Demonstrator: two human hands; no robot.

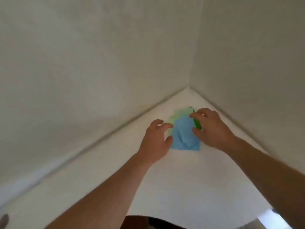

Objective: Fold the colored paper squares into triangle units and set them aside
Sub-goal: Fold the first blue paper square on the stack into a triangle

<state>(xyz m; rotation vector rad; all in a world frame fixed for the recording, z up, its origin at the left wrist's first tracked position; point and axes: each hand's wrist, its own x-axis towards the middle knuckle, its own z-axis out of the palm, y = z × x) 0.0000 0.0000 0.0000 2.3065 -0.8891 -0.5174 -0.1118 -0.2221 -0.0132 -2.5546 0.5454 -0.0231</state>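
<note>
Right of frame centre, near the corner of the white table [165,187], my right hand [212,129] pinches a dark green folded paper strip [197,123] above the blue paper square [183,136] atop pale green sheets [179,113], while my left hand [156,141] hovers curled, holding nothing.

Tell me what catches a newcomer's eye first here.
The blue paper lies on the white table near the wall corner, with pale green paper under it. The right hand pinches a dark green piece at its right edge; the left hand hovers curled at its left.
</note>
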